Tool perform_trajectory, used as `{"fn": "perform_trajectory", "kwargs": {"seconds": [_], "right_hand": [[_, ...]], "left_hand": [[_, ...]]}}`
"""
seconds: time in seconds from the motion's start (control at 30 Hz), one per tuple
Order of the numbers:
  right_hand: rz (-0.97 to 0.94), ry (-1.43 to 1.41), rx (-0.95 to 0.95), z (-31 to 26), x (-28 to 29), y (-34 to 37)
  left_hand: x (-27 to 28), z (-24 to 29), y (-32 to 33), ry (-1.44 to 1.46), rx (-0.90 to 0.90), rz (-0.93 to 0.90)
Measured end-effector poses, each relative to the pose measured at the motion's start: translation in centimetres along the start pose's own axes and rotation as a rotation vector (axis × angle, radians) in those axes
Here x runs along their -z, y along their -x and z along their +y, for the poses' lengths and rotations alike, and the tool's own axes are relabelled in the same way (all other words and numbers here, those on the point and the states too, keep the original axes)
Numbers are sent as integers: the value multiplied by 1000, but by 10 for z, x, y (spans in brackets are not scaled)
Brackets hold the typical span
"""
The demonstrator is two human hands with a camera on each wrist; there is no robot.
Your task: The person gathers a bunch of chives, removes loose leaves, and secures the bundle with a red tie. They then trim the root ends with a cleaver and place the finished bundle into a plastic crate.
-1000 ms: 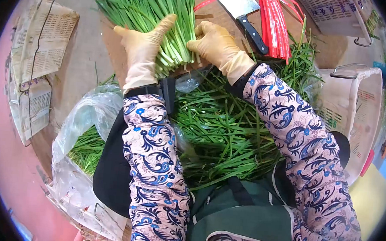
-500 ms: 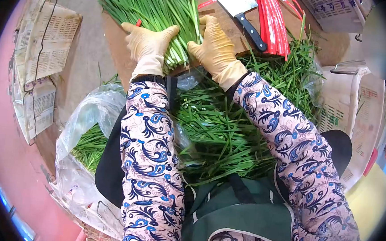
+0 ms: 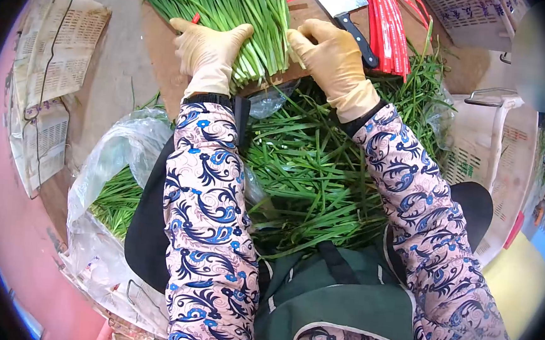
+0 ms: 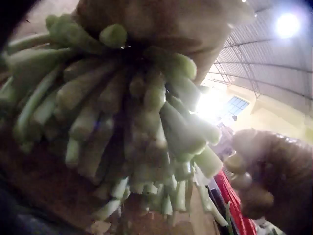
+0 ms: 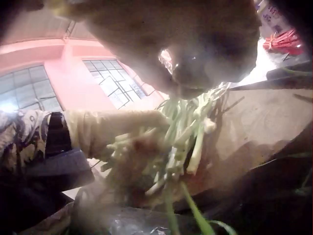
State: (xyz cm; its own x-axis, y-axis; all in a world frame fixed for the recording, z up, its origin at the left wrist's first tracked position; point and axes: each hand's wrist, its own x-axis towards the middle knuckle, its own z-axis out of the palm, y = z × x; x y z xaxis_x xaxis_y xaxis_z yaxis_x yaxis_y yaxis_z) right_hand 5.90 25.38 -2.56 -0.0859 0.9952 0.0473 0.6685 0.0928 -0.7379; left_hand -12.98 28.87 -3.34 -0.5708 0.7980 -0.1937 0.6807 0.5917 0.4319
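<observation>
A thick bundle of garlic chives [image 3: 233, 9] lies on a wooden board, pale cut ends toward the person. My gloved left hand [image 3: 210, 49] grips it near these ends, thumb over the top and fingers down the left side. In the left wrist view the stalk ends [image 4: 112, 98] fan out below the palm. My gloved right hand [image 3: 334, 60] is at the bundle's right edge, thumb and curled fingers pinching a pale chive stalk there. A bit of red strip [image 3: 196, 18] shows by the left fingers.
A cleaver [image 3: 351, 33] and a sheaf of red ties [image 3: 388, 39] lie right of the bundle on the board [image 3: 161, 48]. Loose chive leaves [image 3: 310, 172] heap over the lap. A plastic bag [image 3: 123, 140] of chives stands left, a white crate [image 3: 477, 134] right.
The right hand opened out along the bundle's edge, then drew its fingers in and moved slightly right. The left hand keeps its grip, shifting slightly up the view. A red strip came into sight beside it.
</observation>
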Motion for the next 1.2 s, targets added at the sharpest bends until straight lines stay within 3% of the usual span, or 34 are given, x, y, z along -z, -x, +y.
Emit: {"fn": "perform_trajectory", "kwargs": {"seconds": [0.13,0.27,0.5,0.6,0.8,0.93,1.07,1.13,1.2], "right_hand": [[-187,224,-44,-22,-9,-6],[-221,355,-154,-18,-31,-8],[-163,121,-107,2,-34,-9],[-321,-287,-302,5,-23,-9],[-366,-752,-216,21,-19,12],[-528,-796,-128,21,-4,20],[-797,-520,63,10,28,40],[-1033,-210,356,-3,57,60],[-1440,147,451,-26,96,90]], "left_hand": [[2,2,1,7,2,-17],[2,3,2,-7,4,-11],[-2,0,0,0,-14,21],[-1,0,0,-7,-18,16],[-3,0,-1,-23,-12,13],[2,4,4,-28,13,1],[4,4,6,-30,15,-11],[6,5,4,-37,17,-4],[5,6,6,-57,32,-7]]}}
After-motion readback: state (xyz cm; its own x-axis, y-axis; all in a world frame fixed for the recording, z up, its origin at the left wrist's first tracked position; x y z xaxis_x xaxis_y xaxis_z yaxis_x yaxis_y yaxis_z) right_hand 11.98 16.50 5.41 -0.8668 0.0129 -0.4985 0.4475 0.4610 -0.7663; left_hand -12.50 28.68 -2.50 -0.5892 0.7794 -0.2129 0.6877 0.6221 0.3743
